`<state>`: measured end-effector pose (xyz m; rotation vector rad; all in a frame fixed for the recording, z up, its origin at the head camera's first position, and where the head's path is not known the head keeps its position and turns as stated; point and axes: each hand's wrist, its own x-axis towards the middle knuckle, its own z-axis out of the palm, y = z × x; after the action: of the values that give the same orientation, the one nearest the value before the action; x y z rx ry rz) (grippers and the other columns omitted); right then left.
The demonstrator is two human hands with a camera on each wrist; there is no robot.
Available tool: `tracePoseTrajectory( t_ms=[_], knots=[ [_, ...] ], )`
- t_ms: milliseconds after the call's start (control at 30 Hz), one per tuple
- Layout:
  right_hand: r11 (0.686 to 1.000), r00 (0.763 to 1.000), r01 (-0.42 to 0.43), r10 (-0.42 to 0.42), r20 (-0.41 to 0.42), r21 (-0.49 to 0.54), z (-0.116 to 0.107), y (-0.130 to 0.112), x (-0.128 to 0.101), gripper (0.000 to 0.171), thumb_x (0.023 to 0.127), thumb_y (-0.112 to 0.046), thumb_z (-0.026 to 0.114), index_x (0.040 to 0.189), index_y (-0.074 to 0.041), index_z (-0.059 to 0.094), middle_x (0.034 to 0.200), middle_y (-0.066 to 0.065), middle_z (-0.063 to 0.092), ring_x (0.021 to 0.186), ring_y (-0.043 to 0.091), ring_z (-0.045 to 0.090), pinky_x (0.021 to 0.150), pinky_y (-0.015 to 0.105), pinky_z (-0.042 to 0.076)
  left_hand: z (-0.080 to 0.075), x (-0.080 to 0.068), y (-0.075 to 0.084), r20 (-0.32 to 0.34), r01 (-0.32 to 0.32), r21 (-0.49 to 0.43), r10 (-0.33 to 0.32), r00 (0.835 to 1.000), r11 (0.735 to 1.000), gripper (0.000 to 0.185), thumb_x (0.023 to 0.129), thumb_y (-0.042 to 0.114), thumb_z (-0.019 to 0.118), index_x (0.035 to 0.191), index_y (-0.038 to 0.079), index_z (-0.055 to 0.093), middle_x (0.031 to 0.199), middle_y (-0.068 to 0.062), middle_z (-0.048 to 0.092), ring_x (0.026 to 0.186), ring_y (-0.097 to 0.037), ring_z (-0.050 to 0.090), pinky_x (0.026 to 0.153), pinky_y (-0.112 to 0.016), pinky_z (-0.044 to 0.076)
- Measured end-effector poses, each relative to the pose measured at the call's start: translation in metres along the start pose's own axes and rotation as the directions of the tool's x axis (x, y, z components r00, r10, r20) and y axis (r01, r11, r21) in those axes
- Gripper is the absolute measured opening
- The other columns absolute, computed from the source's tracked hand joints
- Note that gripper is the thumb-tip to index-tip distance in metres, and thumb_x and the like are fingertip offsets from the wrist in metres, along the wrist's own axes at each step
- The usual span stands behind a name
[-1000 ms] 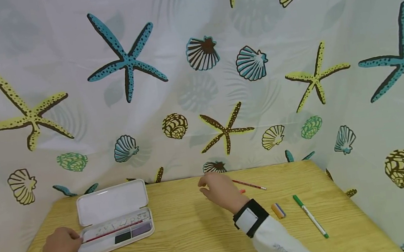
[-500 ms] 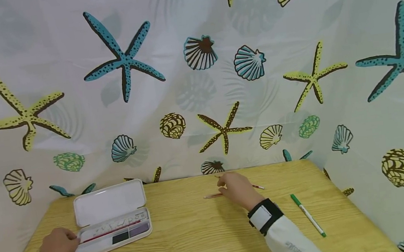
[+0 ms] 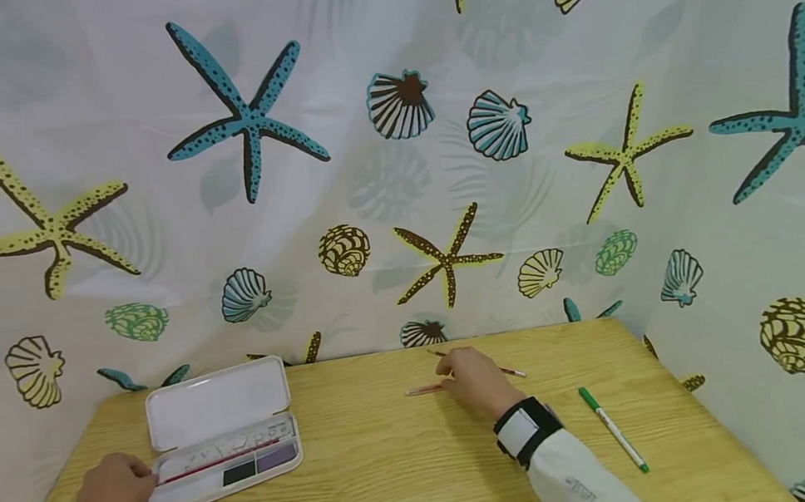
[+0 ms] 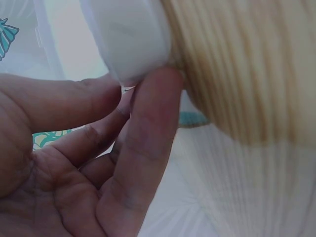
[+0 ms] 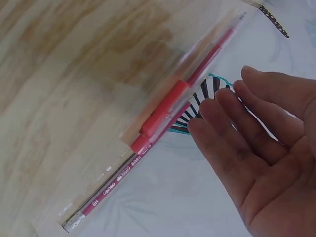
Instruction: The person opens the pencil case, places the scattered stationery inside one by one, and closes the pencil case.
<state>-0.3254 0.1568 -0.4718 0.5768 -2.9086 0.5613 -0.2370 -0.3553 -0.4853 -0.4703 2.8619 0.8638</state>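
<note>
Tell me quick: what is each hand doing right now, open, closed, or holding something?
Left hand: open, fingertips touching the end of the white pencil case.
Right hand: open, fingers straight, over the red pen and pencil, gripping neither.

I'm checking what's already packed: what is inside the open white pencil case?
Inside the pencil case lie a red pencil and two dark blocks. The left hand covers its left end.
</note>
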Motion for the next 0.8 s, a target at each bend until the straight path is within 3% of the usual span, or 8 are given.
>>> tracePoseTrajectory(
  t_ms=[300, 800],
  knots=[
    [1.000, 0.999, -0.028, 0.028, 0.027, 0.002, 0.005, 0.004, 0.004, 0.017, 0.088, -0.002, 0.076, 0.104, -0.005, 0.079, 0.102, 0.008, 0.073, 0.100, 0.028, 0.070, 0.084, 0.045, 0.056, 0.001, 0.002, -0.004, -0.004, -0.003, 0.006, 0.003, 1.000, 1.000, 0.024, 0.092, 0.009, 0.066, 0.097, -0.015, 0.065, 0.082, -0.020, 0.064, 0.068, -0.026, 0.061, 0.059, -0.036, 0.049],
    [0.999, 1.000, 0.006, -0.005, 0.020, -0.045, 0.018, 0.014, 0.008, 0.009, 0.084, -0.001, 0.081, 0.089, -0.008, 0.081, 0.085, 0.000, 0.073, 0.085, 0.020, 0.068, 0.078, 0.041, 0.056, 0.001, -0.001, 0.000, -0.012, 0.002, -0.007, -0.002, 1.000, 1.000, 0.025, 0.093, 0.008, 0.066, 0.098, -0.016, 0.064, 0.081, -0.020, 0.063, 0.067, -0.026, 0.060, 0.057, -0.035, 0.049]
  ],
)
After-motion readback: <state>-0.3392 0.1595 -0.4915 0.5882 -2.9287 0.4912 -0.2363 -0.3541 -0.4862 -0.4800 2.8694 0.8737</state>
